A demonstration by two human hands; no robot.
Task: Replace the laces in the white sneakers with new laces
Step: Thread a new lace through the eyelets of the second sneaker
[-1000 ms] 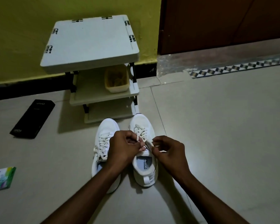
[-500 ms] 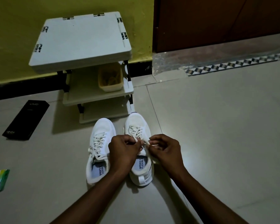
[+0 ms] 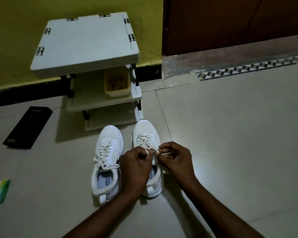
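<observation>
Two white sneakers [image 3: 127, 160] stood side by side at lower centre. The left hand [image 3: 136, 167] and right hand [image 3: 176, 160] each pinched the right sneaker's cream lace [image 3: 152, 150].

Dim indoor shot, light pooling on the floor tiles [image 3: 205, 134] just right of the white sneakers [image 3: 110, 140], which read brightest; frame corners fall off dark. Shelf rack [image 3: 86, 43] throws a soft shadow left and forward onto the floor. Wide-angle bend in the black wall base [image 3: 15, 97] and tile lines, mild noise, overall focus slightly soft but readable.
</observation>
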